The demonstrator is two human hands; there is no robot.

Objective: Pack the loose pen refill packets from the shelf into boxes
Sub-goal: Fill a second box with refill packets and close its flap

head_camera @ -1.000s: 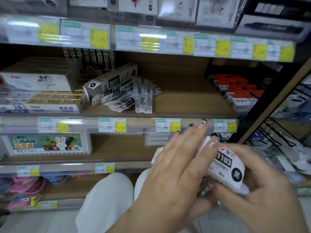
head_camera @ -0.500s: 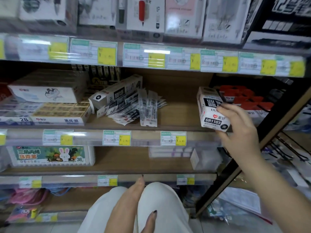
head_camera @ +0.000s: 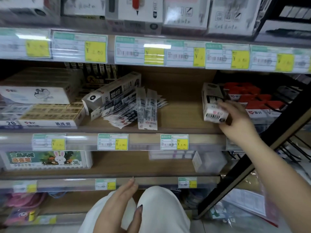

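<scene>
A heap of loose pen refill packets [head_camera: 134, 110] lies in the middle of the wooden shelf [head_camera: 181, 115]. A long white and black refill box [head_camera: 111, 93] rests tilted on top of the heap's left side. My right hand [head_camera: 235, 120] holds a white refill box [head_camera: 212, 103] at the shelf's right end, next to red-topped boxes; the box looks to rest on the shelf. My left hand [head_camera: 121, 206] rests low over my white-clad knees, fingers straight, holding nothing.
Stacked pencil boxes [head_camera: 42, 108] fill the shelf's left part. Red and white boxes [head_camera: 252, 100] sit at the right, behind a black slanted frame post [head_camera: 269, 145]. Price-tag rails [head_camera: 117, 142] run along each shelf edge. A marker set [head_camera: 47, 159] stands on the lower shelf.
My hands parted from the box in front of me. My right hand carried the box up to the shelf's right end and lowered it there. My left hand dropped to my knees.
</scene>
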